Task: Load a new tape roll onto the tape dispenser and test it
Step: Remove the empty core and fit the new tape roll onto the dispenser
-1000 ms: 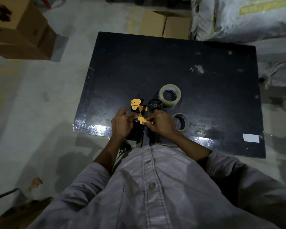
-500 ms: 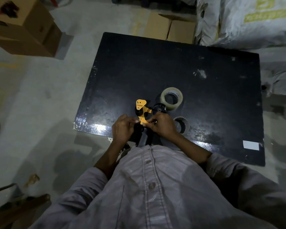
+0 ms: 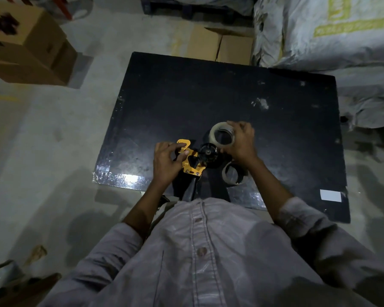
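Observation:
A yellow and black tape dispenser (image 3: 192, 159) lies near the front edge of the black table (image 3: 208, 103), its black hub bare and its dark handle pointing toward me. My left hand (image 3: 166, 160) holds the dispenser's yellow frame from the left. Just behind and to the right of the hub sits a full roll of clear tape (image 3: 217, 134). My right hand (image 3: 241, 140) is wrapped around its right side. An empty cardboard core (image 3: 231, 175) rests on the table under my right wrist.
Cardboard boxes stand on the floor at far left (image 3: 27, 45) and behind the table (image 3: 217, 45). Large white sacks (image 3: 330, 34) are piled at the right. A white label (image 3: 330, 195) sits at the table's near right corner.
My right hand has left the dispenser and moved up and right onto the full tape roll. My left hand has stayed on the dispenser's frame.

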The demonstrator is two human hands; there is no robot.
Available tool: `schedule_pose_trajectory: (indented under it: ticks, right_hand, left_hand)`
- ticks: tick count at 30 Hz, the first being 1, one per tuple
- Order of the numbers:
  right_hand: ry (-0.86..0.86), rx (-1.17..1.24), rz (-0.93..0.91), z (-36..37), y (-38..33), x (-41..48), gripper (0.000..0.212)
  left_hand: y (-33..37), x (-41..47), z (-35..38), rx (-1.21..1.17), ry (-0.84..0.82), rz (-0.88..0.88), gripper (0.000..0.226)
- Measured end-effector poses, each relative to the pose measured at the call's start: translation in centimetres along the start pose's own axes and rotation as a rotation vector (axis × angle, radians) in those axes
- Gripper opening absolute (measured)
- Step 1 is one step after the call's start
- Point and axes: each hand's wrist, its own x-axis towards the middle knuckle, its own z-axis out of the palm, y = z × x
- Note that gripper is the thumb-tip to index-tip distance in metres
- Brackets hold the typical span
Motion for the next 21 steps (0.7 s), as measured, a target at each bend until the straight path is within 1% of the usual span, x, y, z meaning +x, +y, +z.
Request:
schedule_pose_trajectory:
  ticks: [1,2,3,7,9,11,13,15,18,21]
  right_hand:
    - [-0.052,-0.056,0.031,-0.1,-0.2,0.7,0.108]
    - [-0.097,-0.105,0.055,-0.2,-0.5,1.3,0.116]
    - [-0.131,-0.137,0.074,0.0,-0.7,1.9,0.12]
    - [-0.218,-0.139,0.085,1.1,-1.1,3.6,0.113]
    - [-0.174,-0.117,0.102,1.4,-1.0,3.7,0.11]
    - [-0.072,-0.077,0.152,1.1,-1.1,3.2,0.111]
    - [0.006,-0.045,0.186,0.0,-1.5,2.6,0.114]
    - [0.048,0.006,0.179,-1.4,-2.1,2.0,0.119]
    - [0.019,0.118,0.076,-3.1,-3.2,0.0,0.121]
    - [-0.072,0.165,-0.019,-3.2,-4.4,-2.7,0.12]
  left_hand:
    - [0.4,0.2,0.2,-0.011,0.005,0.014,0.027]
    - [0.7,0.5,0.5,-0.018,0.003,0.025,0.027]
    - [0.9,0.8,0.7,-0.022,-0.003,0.035,0.026]
    - [1.8,1.9,0.8,-0.07,-0.004,0.049,0.022]
    - [2.2,2.4,0.3,-0.079,0.007,0.043,0.019]
    - [2.3,2.6,-0.2,-0.091,0.017,0.016,0.018]
    - [2.1,2.4,-0.5,-0.113,0.018,-0.023,0.021]
    - [1.9,2.3,-0.8,-0.146,0.022,-0.076,0.023]
    - [2.4,2.1,-0.9,-0.238,0.01,-0.135,0.021]
    - [3.0,2.0,-1.0,-0.366,-0.094,-0.199,0.022]
